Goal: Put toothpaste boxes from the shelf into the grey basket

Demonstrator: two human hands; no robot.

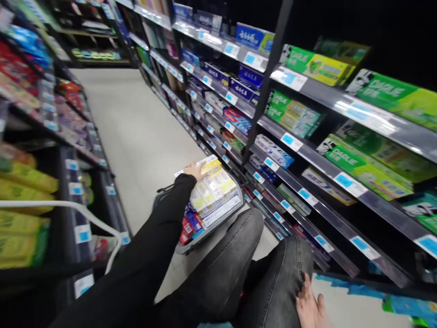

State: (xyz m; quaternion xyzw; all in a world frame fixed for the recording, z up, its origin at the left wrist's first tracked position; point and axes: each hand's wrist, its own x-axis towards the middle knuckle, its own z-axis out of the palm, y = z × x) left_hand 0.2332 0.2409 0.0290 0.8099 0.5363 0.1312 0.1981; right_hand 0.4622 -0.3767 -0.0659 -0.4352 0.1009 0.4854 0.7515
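A dark grey shopping basket (pixel 243 200) stands on the floor, packed with toothpaste boxes. My left hand (pixel 195 171) reaches down to its far side, fingers closed over a white and yellow toothpaste box (pixel 212 165) at the top. Beside that box lie several pale yellow and white boxes (pixel 211 190), with blue and red boxes (pixel 191 225) at the near left. My right hand (pixel 309 304) is by my bent right knee, its fingers apart and nothing in them.
Shelves on the right hold toothpaste boxes, including green and yellow ones (pixel 370 168), above a shelf edge (pixel 327 177) with price tags. Left shelves carry yellow packs (pixel 23 228). A white cable (pixel 82 209) crosses at left. Blue packaging (pixel 409 304) lies low at right. The aisle floor (pixel 119 118) runs ahead.
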